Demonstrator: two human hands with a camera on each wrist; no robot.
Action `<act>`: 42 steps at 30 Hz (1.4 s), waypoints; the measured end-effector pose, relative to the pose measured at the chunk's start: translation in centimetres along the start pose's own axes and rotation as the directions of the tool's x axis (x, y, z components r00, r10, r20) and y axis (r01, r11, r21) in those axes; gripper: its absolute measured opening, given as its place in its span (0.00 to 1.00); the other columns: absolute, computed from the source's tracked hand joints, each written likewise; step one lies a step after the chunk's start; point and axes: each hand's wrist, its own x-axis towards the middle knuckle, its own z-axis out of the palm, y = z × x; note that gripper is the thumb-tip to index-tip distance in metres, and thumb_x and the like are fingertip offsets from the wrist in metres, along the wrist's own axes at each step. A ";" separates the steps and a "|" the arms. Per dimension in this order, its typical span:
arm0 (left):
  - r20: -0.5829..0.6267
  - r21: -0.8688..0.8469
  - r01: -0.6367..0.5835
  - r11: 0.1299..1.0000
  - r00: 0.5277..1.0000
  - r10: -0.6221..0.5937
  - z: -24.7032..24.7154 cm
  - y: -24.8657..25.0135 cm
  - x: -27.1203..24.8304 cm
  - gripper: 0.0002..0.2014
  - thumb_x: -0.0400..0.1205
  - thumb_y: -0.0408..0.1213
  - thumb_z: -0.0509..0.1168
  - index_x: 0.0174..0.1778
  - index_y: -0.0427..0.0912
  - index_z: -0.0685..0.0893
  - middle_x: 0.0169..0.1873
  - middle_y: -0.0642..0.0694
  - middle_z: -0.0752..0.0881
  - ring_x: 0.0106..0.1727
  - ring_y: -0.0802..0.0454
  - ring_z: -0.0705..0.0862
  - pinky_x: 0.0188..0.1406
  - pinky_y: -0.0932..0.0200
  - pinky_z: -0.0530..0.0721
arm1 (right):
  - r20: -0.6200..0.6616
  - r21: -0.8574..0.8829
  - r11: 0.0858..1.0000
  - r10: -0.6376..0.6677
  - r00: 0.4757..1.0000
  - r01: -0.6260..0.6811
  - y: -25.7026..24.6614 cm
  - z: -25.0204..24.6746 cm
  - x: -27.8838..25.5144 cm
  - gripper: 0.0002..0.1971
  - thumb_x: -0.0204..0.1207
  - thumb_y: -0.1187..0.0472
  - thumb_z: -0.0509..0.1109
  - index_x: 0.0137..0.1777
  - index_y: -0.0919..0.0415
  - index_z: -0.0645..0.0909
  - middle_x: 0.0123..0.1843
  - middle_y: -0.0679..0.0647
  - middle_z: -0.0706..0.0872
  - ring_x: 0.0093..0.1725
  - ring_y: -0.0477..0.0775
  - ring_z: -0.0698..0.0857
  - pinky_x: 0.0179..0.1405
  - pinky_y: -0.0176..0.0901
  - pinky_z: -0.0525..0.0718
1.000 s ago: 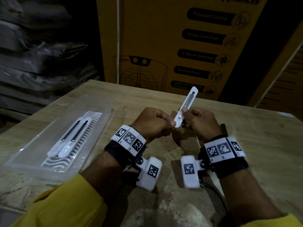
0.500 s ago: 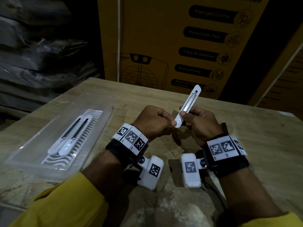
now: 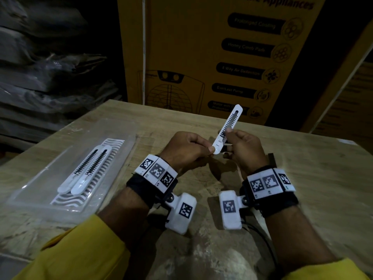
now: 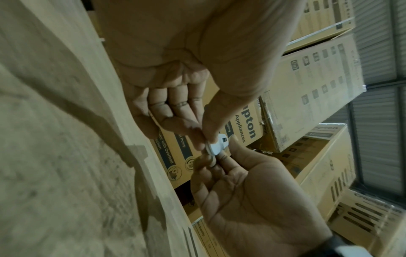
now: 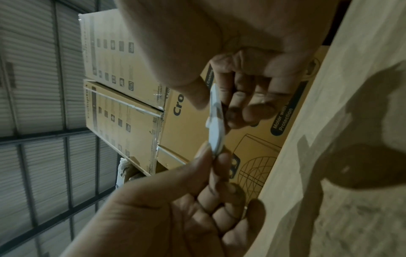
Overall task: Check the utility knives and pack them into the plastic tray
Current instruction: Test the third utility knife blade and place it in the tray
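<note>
The utility knife (image 3: 226, 129) up in the air is white with a black toothed strip running down its middle. Same look on the 2 packed knives (image 3: 84, 170): white bodies, black comb-like slots. They sit on a white card with wavy lines and dark slits (image 3: 110, 158) inside the clear plastic tray (image 3: 30, 190). The table (image 3: 314, 178) is pale wood grain with chalky whitish smears near the front. The wristbands (image 3: 156, 170) are black with white blocks carrying black-and-white square codes. The sleeves (image 3: 66, 257) are yellow. The big carton (image 3: 201, 47) behind is mustard yellow with dark label bars.
</note>
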 end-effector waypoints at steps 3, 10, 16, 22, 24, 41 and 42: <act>-0.024 0.037 -0.048 0.998 0.998 0.049 0.1 0.7 -0.7 0.05 0.80 0.28 0.76 0.51 0.32 0.92 0.42 0.40 0.93 0.36 0.52 0.88 0.27 0.68 0.84 | -0.022 0.056 0.998 0.005 1.000 -0.004 -0.5 -0.5 0.1 0.13 0.87 0.55 0.65 0.54 0.61 0.89 0.42 0.58 0.92 0.28 0.52 0.84 0.26 0.43 0.78; -0.276 0.173 -0.342 0.924 0.883 0.379 -1.5 3.2 -6.5 0.06 0.82 0.40 0.76 0.53 0.52 0.91 0.47 0.57 0.93 0.38 0.56 0.87 0.39 0.59 0.88 | -0.036 0.127 0.992 0.020 0.999 -0.016 -1.6 -1.1 -0.6 0.08 0.85 0.62 0.68 0.49 0.64 0.87 0.39 0.60 0.90 0.30 0.54 0.83 0.27 0.44 0.80; -0.423 0.096 -0.479 0.872 0.774 0.472 -8.0 3.8 -14.7 0.07 0.86 0.36 0.71 0.52 0.53 0.92 0.49 0.54 0.95 0.50 0.55 0.91 0.52 0.56 0.89 | 0.148 0.084 0.996 -0.010 0.989 -0.002 -3.1 0.7 -3.3 0.07 0.86 0.65 0.67 0.50 0.69 0.83 0.33 0.59 0.89 0.27 0.52 0.85 0.25 0.41 0.83; -0.650 0.369 -0.266 0.891 0.611 0.452 -16.6 0.1 -18.8 0.10 0.86 0.32 0.70 0.51 0.54 0.90 0.47 0.55 0.93 0.43 0.66 0.87 0.45 0.65 0.85 | 0.390 0.078 0.995 0.027 0.920 -0.062 -4.9 6.6 -8.0 0.08 0.85 0.67 0.67 0.53 0.74 0.83 0.39 0.67 0.89 0.29 0.58 0.87 0.25 0.44 0.85; -0.673 0.411 -0.132 0.902 0.624 0.398 -18.3 -1.4 -18.6 0.10 0.85 0.33 0.70 0.53 0.55 0.89 0.51 0.51 0.92 0.53 0.54 0.89 0.51 0.58 0.85 | 0.414 0.063 0.997 0.005 0.910 -0.034 -5.7 9.6 -9.5 0.07 0.85 0.67 0.68 0.51 0.73 0.83 0.39 0.67 0.89 0.27 0.57 0.86 0.22 0.42 0.83; -0.534 0.427 0.140 0.893 0.836 0.124 -19.2 -4.2 -17.9 0.28 0.87 0.24 0.56 0.86 0.42 0.72 0.80 0.39 0.79 0.79 0.43 0.79 0.64 0.66 0.69 | 0.325 -0.788 0.535 -0.059 0.944 0.304 -7.1 23.5 -12.5 0.38 0.69 0.55 0.79 0.75 0.62 0.62 0.60 0.62 0.85 0.54 0.66 0.87 0.49 0.57 0.90; -0.530 0.430 0.138 0.892 0.839 0.126 -19.2 -4.2 -18.0 0.28 0.87 0.23 0.56 0.86 0.42 0.72 0.80 0.39 0.80 0.78 0.42 0.80 0.62 0.67 0.69 | 0.334 -0.808 0.494 -0.064 0.940 0.321 -7.1 23.8 -12.6 0.38 0.69 0.52 0.79 0.73 0.61 0.63 0.59 0.62 0.85 0.54 0.66 0.87 0.49 0.57 0.90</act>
